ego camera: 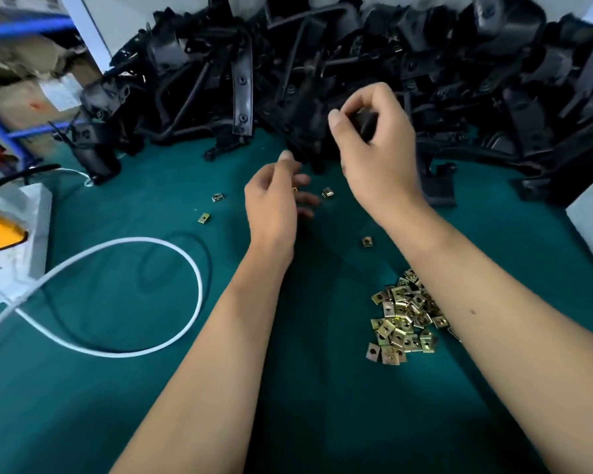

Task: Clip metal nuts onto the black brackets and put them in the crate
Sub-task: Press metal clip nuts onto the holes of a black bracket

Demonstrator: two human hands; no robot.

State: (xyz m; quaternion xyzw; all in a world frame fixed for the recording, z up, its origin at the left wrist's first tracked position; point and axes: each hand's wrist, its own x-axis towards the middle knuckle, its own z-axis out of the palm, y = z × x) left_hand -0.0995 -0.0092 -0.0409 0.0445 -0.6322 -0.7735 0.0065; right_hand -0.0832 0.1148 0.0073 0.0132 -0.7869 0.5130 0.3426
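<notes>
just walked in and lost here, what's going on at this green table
A person is fitting metal nuts onto black brackets. The right hand grips a black bracket at the edge of the bracket pile. The left hand pinches what looks like a small nut. The heap of nuts lies by the right forearm.

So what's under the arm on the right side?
Part of the heap of metal nuts on the green mat shows beside the right forearm. The forearm covers the heap's right edge, so any nuts underneath are hidden.
</notes>
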